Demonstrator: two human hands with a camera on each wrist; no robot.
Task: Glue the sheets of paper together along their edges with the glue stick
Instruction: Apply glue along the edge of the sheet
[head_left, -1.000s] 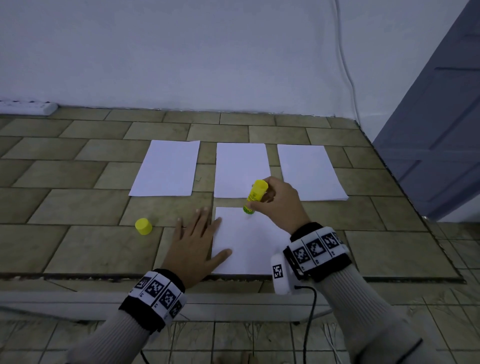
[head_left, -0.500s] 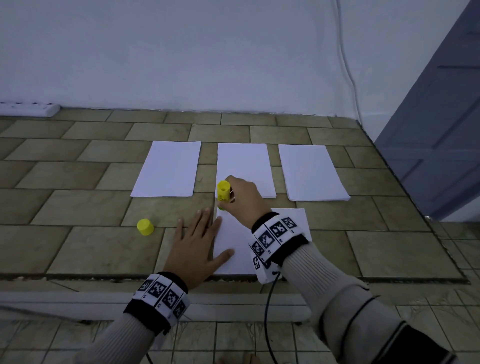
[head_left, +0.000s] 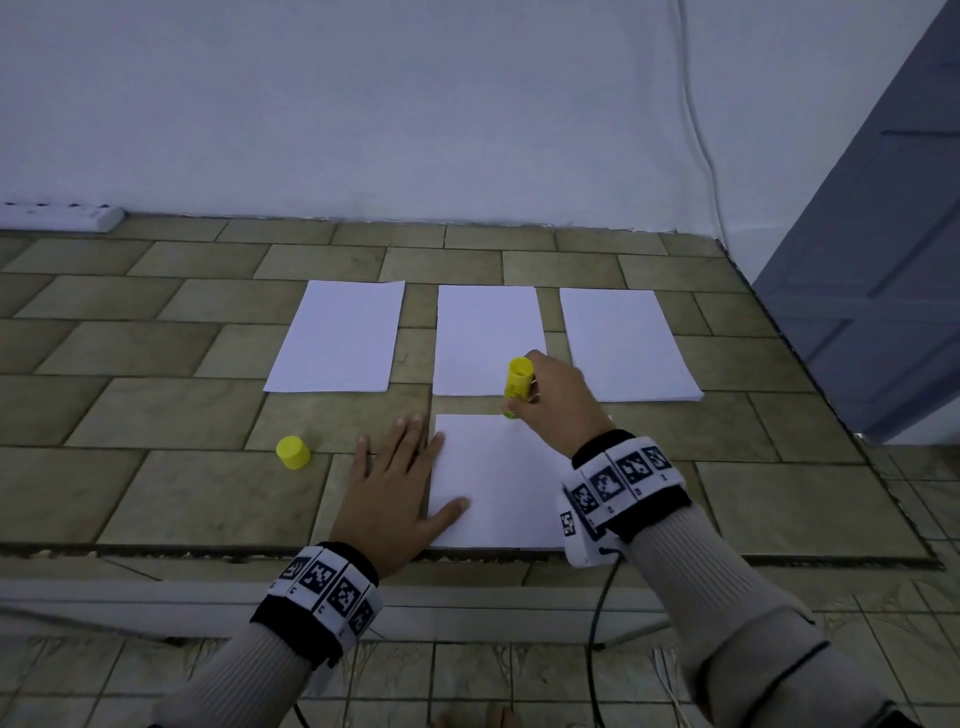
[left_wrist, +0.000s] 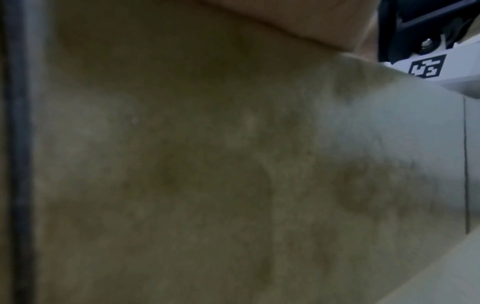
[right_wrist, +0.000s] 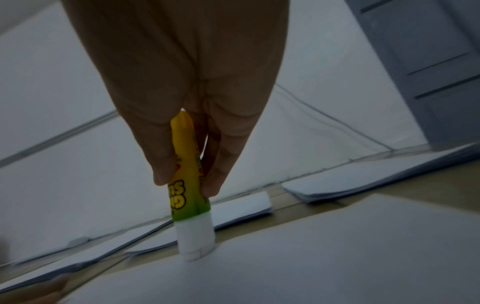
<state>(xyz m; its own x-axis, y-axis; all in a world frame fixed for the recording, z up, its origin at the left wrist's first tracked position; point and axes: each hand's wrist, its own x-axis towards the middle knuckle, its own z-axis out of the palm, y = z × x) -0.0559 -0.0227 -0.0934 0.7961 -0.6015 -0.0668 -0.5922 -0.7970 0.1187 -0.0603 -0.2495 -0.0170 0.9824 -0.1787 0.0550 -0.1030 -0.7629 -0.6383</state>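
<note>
R hand (head_left: 558, 402) pinches the glue stick (head_left: 518, 384) upright, tip on the near sheet's (head_left: 498, 483) far edge, L hand (head_left: 392, 493) flat w/ fingers spread pinning that sheet's left side; best to keep pressure even & run straight along the edge, cap (head_left: 292, 452) left of it.

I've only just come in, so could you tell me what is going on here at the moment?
A person is gluing paper on a tiled floor. The right hand grips the uncapped glue stick, its white tip pressed on the far edge of the near sheet. The left hand lies flat, steadying that sheet's left side. Three more sheets lie in a row beyond, and the yellow cap stands to the left.
</note>
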